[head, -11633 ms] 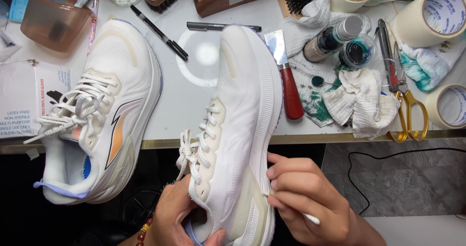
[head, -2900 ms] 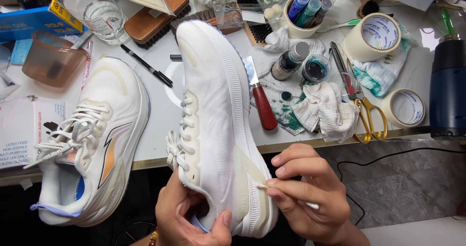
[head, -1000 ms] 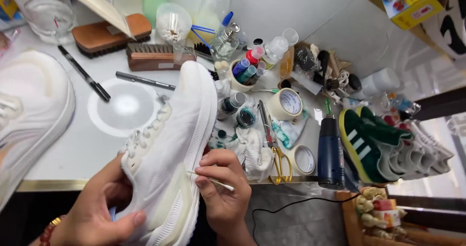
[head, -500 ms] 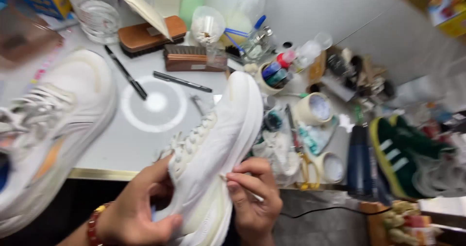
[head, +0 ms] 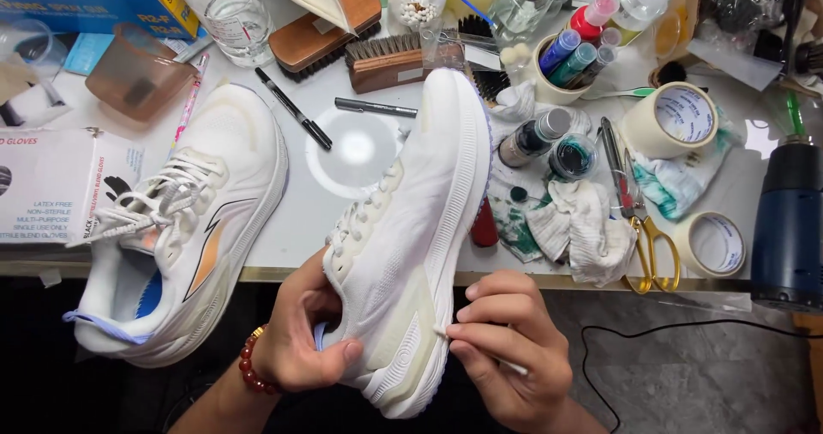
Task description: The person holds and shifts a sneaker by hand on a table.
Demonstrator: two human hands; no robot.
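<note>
Right hand (head: 513,361): fingers pinched shut on a thin white stick (head: 480,351), tip touching the sidewall of the white sneaker (head: 411,245). Left hand (head: 304,344): fingers curled closed around the heel collar, thumb pressed on the upper. Sneaker held at the front edge of the white table (head: 309,220), long axis running 7 to 1 o'clock, toe toward 1, sole edge facing right. Second sneaker (head: 184,228) at 9 o'clock, well apart. Stained rag (head: 583,233) and yellow-handled scissors (head: 639,228) at 3 o'clock.
</note>
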